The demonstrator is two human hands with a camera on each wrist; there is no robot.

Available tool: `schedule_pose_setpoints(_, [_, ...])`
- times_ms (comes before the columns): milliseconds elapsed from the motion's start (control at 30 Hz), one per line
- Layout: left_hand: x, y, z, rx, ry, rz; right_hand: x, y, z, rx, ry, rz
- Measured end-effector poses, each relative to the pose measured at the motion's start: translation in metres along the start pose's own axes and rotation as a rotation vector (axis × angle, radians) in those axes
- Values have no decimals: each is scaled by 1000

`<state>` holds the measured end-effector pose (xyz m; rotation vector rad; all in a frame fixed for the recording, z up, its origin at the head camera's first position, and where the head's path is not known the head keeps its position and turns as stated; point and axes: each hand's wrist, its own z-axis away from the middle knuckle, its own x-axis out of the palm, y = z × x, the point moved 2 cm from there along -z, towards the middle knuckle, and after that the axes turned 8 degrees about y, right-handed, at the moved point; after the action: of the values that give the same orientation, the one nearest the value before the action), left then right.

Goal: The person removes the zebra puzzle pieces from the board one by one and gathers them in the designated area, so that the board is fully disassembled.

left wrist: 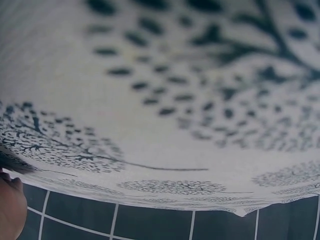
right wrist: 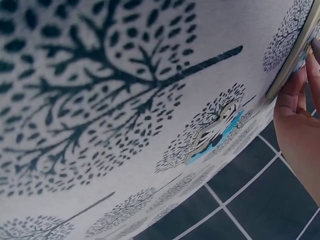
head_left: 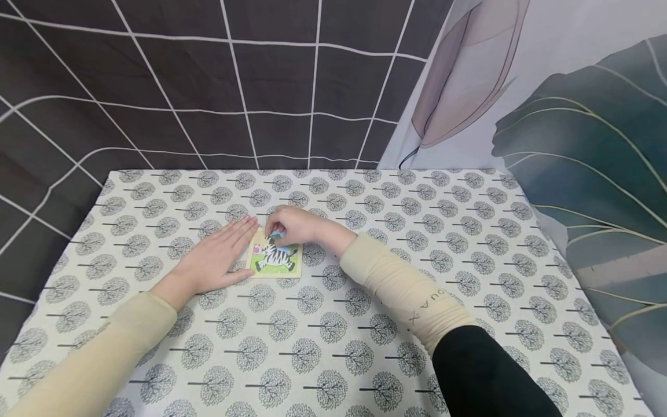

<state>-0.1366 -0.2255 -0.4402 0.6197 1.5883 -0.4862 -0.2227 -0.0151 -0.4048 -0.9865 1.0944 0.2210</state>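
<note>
A small square zebra puzzle board [head_left: 275, 267] with a light green picture lies on the cloth between the hands. My left hand [head_left: 219, 258] lies flat along its left side, fingers straight, thumb at the lower left corner. Over the board's upper part, my right hand [head_left: 294, 225] has curled fingers and pinches a bluish puzzle piece [head_left: 279, 236], mostly covered by the fingers. The right wrist view shows the right hand [right wrist: 300, 110] at the board's edge [right wrist: 287, 75]. A separate striped puzzle piece [right wrist: 216, 131] with a blue edge lies on the cloth there.
A white cloth [head_left: 333, 324] printed with dark trees covers the table. Behind it hangs a dark curtain [head_left: 276, 81] with white grid lines. A leaf-patterned drape [head_left: 583, 150] hangs at the right. The left wrist view shows mostly cloth [left wrist: 75, 75].
</note>
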Motion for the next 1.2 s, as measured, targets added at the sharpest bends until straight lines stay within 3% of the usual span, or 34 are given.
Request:
schedule_pose_setpoints(333, [-2, 1, 1, 7, 45, 10, -3, 0, 1, 9, -23, -31])
schedule_pose_setpoints(633, [-3, 1, 1, 1, 11, 17, -3, -4, 1, 25, -53, -29])
schedule_pose_setpoints(1200, [0, 1, 0, -1, 19, 25, -3, 2, 3, -9, -36, -45])
